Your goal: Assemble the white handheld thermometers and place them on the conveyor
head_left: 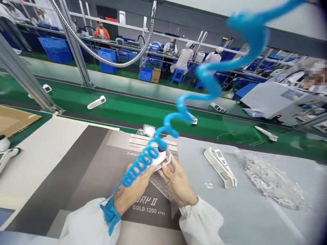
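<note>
1. Well left of the printed sheet (81, 200), I've got a white device (7, 156), out of harm's way.
2. Onto the sheet: the blue coiled cord (139, 166) runs from the left wrist's strap (111, 212), across my view of the work. It could snag if the left hand (133, 190) pulls away.
3. Above the sheet's middle, there's the white casing (160, 159)! Left fingers pinch its near side, right hand (180, 185) fingers grip its open end; uneven squeezing might make it slip or crack.
4. Right of the sheet, loose shells (219, 168) sit on the tabletop (199, 207); a sweeping right sleeve (201, 221) might knock them. Farther right, the clear bag (273, 180) could spill small parts if snagged.
5. Lettering, all on the sheet: "MONT", cut off by the cord; smaller, inverted "MONTECH"; "RY II", its start hidden; "GOLD 1200 ATX3" below.
</note>
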A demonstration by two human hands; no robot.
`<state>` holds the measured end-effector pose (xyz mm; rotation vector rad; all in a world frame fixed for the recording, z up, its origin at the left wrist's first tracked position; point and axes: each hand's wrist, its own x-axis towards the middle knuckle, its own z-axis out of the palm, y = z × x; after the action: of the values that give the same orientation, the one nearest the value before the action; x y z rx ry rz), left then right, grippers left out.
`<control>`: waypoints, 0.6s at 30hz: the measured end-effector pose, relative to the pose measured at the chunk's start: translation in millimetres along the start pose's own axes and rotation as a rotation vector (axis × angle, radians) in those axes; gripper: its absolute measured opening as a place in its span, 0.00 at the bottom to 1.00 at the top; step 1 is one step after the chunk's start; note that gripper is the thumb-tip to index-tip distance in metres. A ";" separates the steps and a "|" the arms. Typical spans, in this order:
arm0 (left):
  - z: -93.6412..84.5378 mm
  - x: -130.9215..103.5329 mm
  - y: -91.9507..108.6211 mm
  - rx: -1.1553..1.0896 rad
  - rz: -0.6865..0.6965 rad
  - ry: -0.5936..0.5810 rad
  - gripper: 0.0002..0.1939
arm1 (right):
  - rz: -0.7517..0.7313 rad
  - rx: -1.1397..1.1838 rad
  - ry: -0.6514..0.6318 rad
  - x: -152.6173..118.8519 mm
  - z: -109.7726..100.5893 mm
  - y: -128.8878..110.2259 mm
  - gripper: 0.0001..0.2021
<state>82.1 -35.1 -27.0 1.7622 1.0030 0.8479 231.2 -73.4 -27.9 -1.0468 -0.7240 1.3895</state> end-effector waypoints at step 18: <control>9.9 -28.3 -23.7 0.744 0.191 -0.294 0.21 | 0.254 0.569 0.320 14.1 10.6 21.2 0.23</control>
<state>72.0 -58.0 -55.9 2.5537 1.0300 0.3048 214.0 -60.4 -45.1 -0.8859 0.0501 1.4744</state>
